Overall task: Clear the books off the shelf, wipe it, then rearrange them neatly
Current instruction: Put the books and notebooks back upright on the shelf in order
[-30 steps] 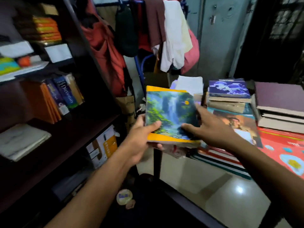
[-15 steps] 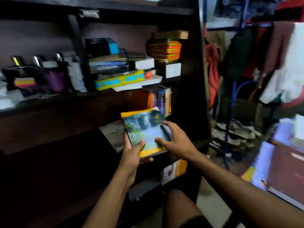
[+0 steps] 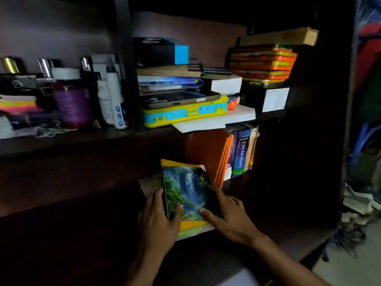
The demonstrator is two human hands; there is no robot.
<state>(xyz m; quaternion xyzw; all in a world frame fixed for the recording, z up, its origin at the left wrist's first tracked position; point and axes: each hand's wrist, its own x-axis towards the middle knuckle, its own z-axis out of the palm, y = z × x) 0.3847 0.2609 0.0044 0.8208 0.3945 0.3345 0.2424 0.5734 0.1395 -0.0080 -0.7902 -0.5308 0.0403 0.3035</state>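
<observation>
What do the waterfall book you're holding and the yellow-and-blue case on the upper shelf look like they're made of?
Waterfall book: paper with a soft, slightly glossy printed cover; pale page edges show below the yellow border. Yellow-and-blue case: probably moulded plastic, judging by its rounded corners, solid colours and smooth sheen.

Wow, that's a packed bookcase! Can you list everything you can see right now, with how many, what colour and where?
Waterfall book: one, green-blue cover with yellow border, lower shelf, held by both hands.
Pale book: one, whitish, lying under the waterfall book.
Dictionary: one, blue, upright on lower shelf.
Orange books: several, count unclear, upright left of the dictionary.
Case: one, yellow and blue, upper shelf.
Phone: one, dark, on the case.
Orange stack: several flat items, orange and yellow, upper right.
Purple jar: one, upper left.
White bottles: at least two, beside the jar.
Clothes: red and blue, far right.
Left hand: grips the book's left edge.
Right hand: fingers on the cover.
</observation>
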